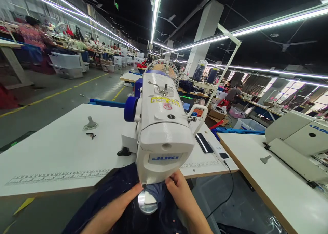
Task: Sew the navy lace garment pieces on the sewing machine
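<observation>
Dark navy fabric (112, 186) lies over the front of a white JUKI sewing machine (166, 134) and hangs down toward me. My left hand (132, 194) is closed on the fabric just left of the machine head, its thumb on top and its other fingers mostly hidden. On the other side, my right hand (176, 186) pinches the fabric with curled fingers, close under the head. Between the hands, a shiny round metal plate (148, 208) shows with a pale piece on it. The machine head hides the needle area.
The white table (64, 148) carries a printed ruler, a grey stand with thread (90, 124) and a small black tool (91, 135). At right are a phone (204, 143), a white device with a cable and a second machine (297, 145). A fan stands behind; people sit farther off.
</observation>
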{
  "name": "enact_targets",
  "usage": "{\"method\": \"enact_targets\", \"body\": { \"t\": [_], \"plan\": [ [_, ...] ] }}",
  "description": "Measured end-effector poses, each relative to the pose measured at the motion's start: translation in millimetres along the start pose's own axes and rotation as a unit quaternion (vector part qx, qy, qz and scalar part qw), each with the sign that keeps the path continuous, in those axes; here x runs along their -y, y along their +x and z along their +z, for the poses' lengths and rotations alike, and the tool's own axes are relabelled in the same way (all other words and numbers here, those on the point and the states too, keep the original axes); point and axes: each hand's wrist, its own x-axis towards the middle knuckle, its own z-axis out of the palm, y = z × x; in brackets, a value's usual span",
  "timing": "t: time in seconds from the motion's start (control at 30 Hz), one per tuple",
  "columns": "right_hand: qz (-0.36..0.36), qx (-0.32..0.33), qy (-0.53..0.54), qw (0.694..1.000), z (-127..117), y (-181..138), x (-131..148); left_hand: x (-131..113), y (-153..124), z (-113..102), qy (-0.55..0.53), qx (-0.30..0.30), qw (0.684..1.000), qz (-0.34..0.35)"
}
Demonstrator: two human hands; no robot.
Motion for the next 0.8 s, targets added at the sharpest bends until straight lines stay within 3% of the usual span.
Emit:
{"method": "enact_targets", "body": {
  "t": [0.33, 0.47, 0.6, 0.8],
  "plan": [
    [0.003, -0.008, -0.006, 1.0, 0, 0, -1, 9, 12, -12, -0.037, 0.008, 0.999, -0.034],
    [0.001, -0.01, -0.007, 1.0, 0, 0, -4, 10, 13, -12, -0.03, 0.018, 0.999, -0.011],
    [-0.003, -0.009, -0.023, 1.0, 0, 1, -7, 17, 13, -11, -0.048, -0.031, 0.998, 0.017],
    [-0.002, -0.008, -0.013, 1.0, -1, -1, -11, 35, 16, -23, -0.044, -0.036, 0.998, 0.029]
  ]
}}
